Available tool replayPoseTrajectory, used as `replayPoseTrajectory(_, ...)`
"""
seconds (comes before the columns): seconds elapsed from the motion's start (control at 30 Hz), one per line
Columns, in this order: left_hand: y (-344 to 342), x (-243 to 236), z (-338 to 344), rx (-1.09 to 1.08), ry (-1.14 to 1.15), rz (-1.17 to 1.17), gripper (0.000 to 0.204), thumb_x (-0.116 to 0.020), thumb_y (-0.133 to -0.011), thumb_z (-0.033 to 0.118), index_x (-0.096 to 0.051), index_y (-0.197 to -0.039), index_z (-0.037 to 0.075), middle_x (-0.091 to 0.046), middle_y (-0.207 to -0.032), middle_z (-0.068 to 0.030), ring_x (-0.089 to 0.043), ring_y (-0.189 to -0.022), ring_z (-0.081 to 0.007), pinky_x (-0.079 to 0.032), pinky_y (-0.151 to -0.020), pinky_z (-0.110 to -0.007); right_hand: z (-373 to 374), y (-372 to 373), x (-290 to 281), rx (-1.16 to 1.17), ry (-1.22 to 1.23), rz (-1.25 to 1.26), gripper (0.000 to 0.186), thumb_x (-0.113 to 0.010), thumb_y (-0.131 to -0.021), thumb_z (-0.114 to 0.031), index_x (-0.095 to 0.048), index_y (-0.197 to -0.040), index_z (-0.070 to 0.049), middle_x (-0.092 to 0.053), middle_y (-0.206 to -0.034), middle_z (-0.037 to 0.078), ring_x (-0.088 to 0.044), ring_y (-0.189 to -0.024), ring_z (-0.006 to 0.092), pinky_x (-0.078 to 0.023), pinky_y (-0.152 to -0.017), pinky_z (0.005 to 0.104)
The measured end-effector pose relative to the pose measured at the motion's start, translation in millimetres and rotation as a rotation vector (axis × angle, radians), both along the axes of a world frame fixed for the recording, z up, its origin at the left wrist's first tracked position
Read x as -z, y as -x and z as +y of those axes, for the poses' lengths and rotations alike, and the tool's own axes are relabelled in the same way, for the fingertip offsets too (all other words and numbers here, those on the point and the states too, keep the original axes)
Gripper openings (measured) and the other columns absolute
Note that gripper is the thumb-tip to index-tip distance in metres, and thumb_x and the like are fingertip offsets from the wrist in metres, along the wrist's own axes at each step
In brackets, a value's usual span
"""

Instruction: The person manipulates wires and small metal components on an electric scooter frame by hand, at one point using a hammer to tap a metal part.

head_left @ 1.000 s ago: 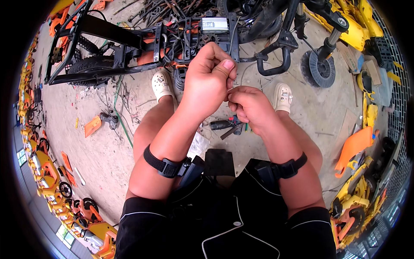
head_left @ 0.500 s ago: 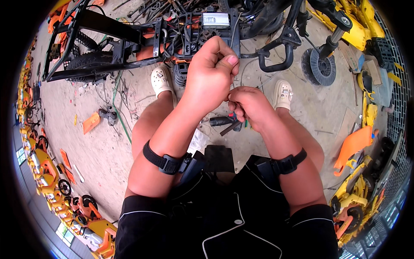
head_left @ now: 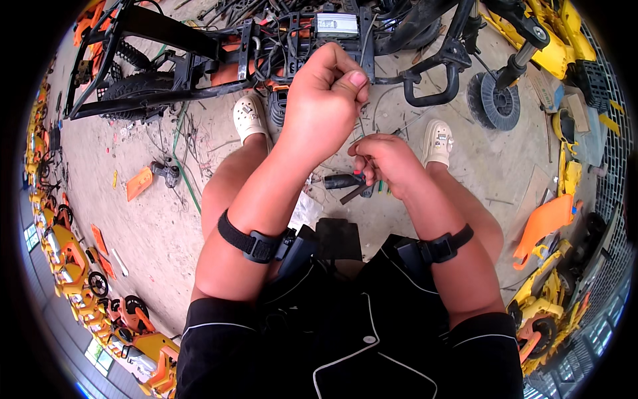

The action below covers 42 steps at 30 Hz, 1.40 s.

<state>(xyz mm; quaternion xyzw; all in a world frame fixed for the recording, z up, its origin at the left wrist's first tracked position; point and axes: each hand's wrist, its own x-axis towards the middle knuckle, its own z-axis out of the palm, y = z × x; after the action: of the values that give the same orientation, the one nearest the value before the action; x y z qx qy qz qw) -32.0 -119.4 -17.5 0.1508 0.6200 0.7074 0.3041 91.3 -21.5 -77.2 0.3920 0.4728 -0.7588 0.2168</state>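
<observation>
Black metal vehicle frame (head_left: pixel 174 34) across the top; upper centre, left hand (head_left: pixel 323 103) fisted, right hand (head_left: pixel 384 161) half-open, anything held I can't tell

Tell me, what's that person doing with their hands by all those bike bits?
Someone is holding both bare hands up in front of them. The left hand is curled closed, and the right hand is bent just below it, to the right. I can't see whether either one holds something small. Beyond them is a black metal frame with wires and a silver box. A dark tool lies on the floor between their feet.
</observation>
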Motion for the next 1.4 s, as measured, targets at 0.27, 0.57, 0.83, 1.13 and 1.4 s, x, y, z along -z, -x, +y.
replayPoseTrajectory(0.27,6,0,-4,-0.023,-0.042,-0.002,0.011,-0.051,-0.097,0.002,-0.051,-0.086,0.006,-0.056,-0.073,-0.0027,-0.044,-0.055,-0.0077,-0.034,-0.048,-0.022,-6,-6,12,0.051,0.0,-0.095,0.015,-0.063,-0.081,-0.014,-0.064,-0.081,0.002,-0.061,-0.068,0.007,-0.053,-0.051,0.0139,-0.047,-0.048,0.0297)
replayPoseTrajectory(0.57,6,2,-4,-0.019,-0.036,0.003,0.011,-0.051,-0.097,0.002,-0.051,-0.086,0.006,-0.057,-0.073,-0.0031,-0.044,-0.055,-0.0079,-0.034,-0.048,-0.022,-5,-13,24,0.033,0.006,-0.136,0.015,-0.063,-0.081,-0.013,-0.063,-0.084,0.002,-0.061,-0.07,0.008,-0.055,-0.053,0.0153,-0.048,-0.05,0.0309)
replayPoseTrajectory(0.83,5,0,-4,-0.004,-0.029,0.003,0.012,-0.05,-0.097,0.001,-0.05,-0.086,0.006,-0.056,-0.073,-0.0032,-0.044,-0.055,-0.0077,-0.035,-0.049,-0.022,-9,-12,26,0.03,0.02,-0.155,0.015,-0.064,-0.082,-0.012,-0.061,-0.082,0.002,-0.06,-0.071,0.009,-0.056,-0.055,0.017,-0.05,-0.051,0.0325)
replayPoseTrajectory(1.13,-4,1,-6,0.045,-0.006,0.034,0.01,-0.052,-0.094,-0.002,-0.05,-0.086,0.004,-0.056,-0.071,-0.0015,-0.046,-0.06,-0.0068,-0.038,-0.053,-0.022,-12,-9,30,-0.006,0.001,-0.16,0.016,-0.063,-0.084,-0.01,-0.063,-0.086,0.005,-0.063,-0.075,0.011,-0.06,-0.059,0.0188,-0.055,-0.055,0.0334)
replayPoseTrajectory(1.4,-12,3,-5,0.095,-0.011,0.016,0.009,-0.05,-0.097,-0.001,-0.048,-0.089,0.005,-0.056,-0.072,-0.0022,-0.045,-0.058,-0.0072,-0.037,-0.051,-0.022,-13,-11,32,-0.004,-0.065,-0.112,0.019,-0.063,-0.084,-0.01,-0.063,-0.09,0.008,-0.066,-0.079,0.013,-0.063,-0.062,0.0195,-0.057,-0.056,0.0329)
